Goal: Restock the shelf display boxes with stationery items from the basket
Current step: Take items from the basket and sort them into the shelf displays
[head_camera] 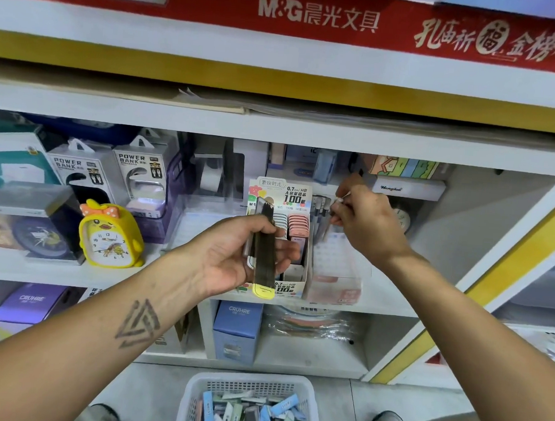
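Head view: looking down at white shop shelves, with both arms reaching in.
Left hand: the left hand, palm up, is gripping a dark, flat stack of slim lead cases, thumb and fingers curling round it, just in front of the display box.
Right hand: the right hand is pinching a small pale item at its fingertips, too small to identify, above a clear plastic display box.
Display box: a white printed cardboard display box marked 0.7 mm HB is standing on the middle shelf, with pink and pale cases filed in rows inside.
Basket: a white plastic mesh basket is sitting on the floor below, holding loose pastel stationery cases.
Nearby: a yellow duck-shaped alarm clock is standing to the left on the same shelf.
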A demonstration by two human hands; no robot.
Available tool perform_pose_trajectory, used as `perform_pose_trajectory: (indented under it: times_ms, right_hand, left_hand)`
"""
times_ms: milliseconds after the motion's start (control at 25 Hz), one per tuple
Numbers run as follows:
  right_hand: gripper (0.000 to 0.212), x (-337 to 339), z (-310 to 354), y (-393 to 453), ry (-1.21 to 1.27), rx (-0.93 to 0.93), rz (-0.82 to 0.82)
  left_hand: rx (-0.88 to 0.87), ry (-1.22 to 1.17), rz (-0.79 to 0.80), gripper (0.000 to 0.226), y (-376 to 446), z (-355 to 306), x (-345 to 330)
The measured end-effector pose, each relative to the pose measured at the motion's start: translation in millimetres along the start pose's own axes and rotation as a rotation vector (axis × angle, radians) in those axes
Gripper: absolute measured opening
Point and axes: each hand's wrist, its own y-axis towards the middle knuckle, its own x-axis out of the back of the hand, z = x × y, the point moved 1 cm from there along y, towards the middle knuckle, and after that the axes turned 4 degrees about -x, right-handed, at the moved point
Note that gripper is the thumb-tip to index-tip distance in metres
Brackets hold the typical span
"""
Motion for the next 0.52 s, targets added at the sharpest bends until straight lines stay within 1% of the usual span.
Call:
perform_pose_trajectory:
  times_ms: [280,400,520]
  right_hand:
    - [0.008,1.7,-3.8,-1.1,-0.049,0.036,-0.013]
    - [0.011,2.6,-5.2,-0.7,-0.045,0.026,0.020]
    - [0.016,2.1,-4.2,-0.6,-0.035,0.042,0.059]
  left_hand:
    - [-0.006,-0.037,0.042,0.024,-4.3,-1.5,-0.7]
    - [-0.013,-0.030,0.057,0.020,-5.1,-0.9,-3.7]
    - [-0.026,-0.011,0.071,0.024,-3.6,0.2,-6.4]
